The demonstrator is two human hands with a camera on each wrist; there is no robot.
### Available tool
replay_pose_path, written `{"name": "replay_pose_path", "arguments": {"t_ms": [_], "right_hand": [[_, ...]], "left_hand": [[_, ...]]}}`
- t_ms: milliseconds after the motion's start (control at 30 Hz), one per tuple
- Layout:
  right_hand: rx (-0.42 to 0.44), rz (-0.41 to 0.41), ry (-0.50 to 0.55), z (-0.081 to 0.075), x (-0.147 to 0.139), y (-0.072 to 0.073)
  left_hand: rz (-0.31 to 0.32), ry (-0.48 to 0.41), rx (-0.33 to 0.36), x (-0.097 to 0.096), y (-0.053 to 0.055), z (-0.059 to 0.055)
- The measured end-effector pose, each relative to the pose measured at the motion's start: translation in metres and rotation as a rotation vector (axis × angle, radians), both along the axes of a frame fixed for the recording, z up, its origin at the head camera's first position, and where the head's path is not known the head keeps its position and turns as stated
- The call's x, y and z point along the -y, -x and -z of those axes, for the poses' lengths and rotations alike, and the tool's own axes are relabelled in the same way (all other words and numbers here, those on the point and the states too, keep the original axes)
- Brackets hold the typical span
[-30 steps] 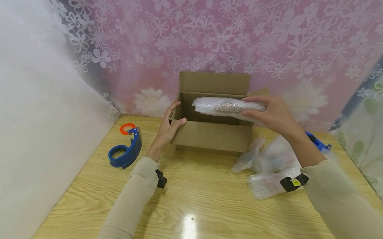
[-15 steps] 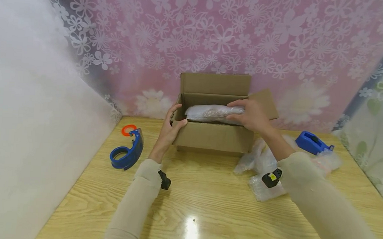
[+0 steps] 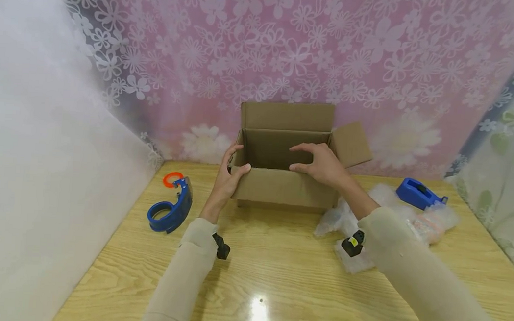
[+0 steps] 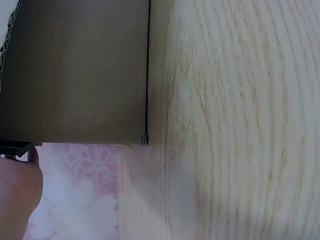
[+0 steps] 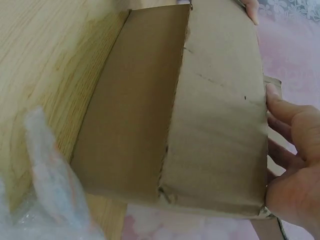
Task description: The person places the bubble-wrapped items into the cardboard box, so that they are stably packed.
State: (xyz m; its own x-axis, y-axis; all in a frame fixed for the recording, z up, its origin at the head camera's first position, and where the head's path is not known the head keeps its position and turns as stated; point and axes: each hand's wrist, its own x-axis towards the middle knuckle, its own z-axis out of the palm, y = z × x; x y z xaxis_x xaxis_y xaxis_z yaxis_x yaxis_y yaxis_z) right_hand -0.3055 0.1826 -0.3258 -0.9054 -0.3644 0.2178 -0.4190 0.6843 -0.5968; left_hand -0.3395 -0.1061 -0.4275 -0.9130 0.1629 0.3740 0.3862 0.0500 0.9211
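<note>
A brown cardboard box (image 3: 284, 186) stands with its flaps spread, one up at the back, one out to the right, one folded down in front. My left hand (image 3: 227, 178) grips its left end, thumb over the front edge and fingers round the side flap. My right hand (image 3: 323, 164) is over the right part of the opening, thumb and fingers apart with nothing between them. In the right wrist view the right hand (image 5: 297, 150) is right at the box rim. The bubble-wrapped package is hidden below the front edge.
Bubble-wrapped items (image 3: 430, 225) lie to the right, partly under the right forearm. Beside them is a blue tape dispenser (image 3: 418, 192). On the left are a blue hand-held tape dispenser (image 3: 176, 214) and an orange ring (image 3: 173, 179). A floral curtain (image 3: 289, 59) hangs behind the box.
My right hand has lowered the bubble-wrapped package leftward into the box and let go of it. The package has gone out of sight. My left hand keeps its grip on the box.
</note>
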Motion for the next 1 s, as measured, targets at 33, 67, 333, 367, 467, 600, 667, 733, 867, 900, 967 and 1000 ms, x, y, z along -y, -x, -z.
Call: {"name": "replay_pose_path", "arguments": {"t_ms": [33, 67, 333, 367, 467, 600, 667, 733, 867, 900, 967, 1000], "right_hand": [[0.005, 0.003, -0.003, 0.001, -0.001, -0.001], [0.014, 0.006, -0.002, 0.002, -0.002, -0.003], [0.049, -0.027, 0.085, -0.003, -0.014, -0.021], [0.054, -0.037, 0.098, -0.005, -0.017, -0.024], [0.074, -0.074, 0.151, -0.011, -0.026, -0.033], [0.105, -0.120, 0.218, -0.015, -0.044, -0.044], [0.114, -0.132, 0.237, -0.015, -0.054, -0.049], [0.130, -0.154, 0.261, -0.015, -0.063, -0.053], [0.176, -0.180, 0.304, -0.014, -0.080, -0.063], [0.183, -0.184, 0.306, -0.013, -0.084, -0.065], [0.190, -0.185, 0.300, -0.011, -0.092, -0.070], [0.190, -0.180, 0.292, -0.010, -0.096, -0.072]], "left_hand": [[-0.005, -0.003, 0.002, 0.000, -0.001, 0.001], [-0.012, -0.004, 0.005, -0.001, -0.001, 0.001], [-0.046, -0.036, 0.033, -0.005, -0.004, 0.002], [-0.044, -0.039, 0.034, -0.005, -0.004, 0.002], [-0.027, -0.054, 0.037, -0.006, -0.001, 0.002], [-0.007, -0.075, 0.037, -0.006, -0.001, 0.001], [0.001, -0.086, 0.038, -0.006, -0.004, -0.003], [0.011, -0.100, 0.044, -0.006, -0.009, -0.009], [0.028, -0.129, 0.046, -0.007, -0.020, -0.018], [0.029, -0.134, 0.046, -0.007, -0.021, -0.019], [0.036, -0.145, 0.045, -0.008, -0.022, -0.019], [0.037, -0.150, 0.043, -0.008, -0.023, -0.018]]}}
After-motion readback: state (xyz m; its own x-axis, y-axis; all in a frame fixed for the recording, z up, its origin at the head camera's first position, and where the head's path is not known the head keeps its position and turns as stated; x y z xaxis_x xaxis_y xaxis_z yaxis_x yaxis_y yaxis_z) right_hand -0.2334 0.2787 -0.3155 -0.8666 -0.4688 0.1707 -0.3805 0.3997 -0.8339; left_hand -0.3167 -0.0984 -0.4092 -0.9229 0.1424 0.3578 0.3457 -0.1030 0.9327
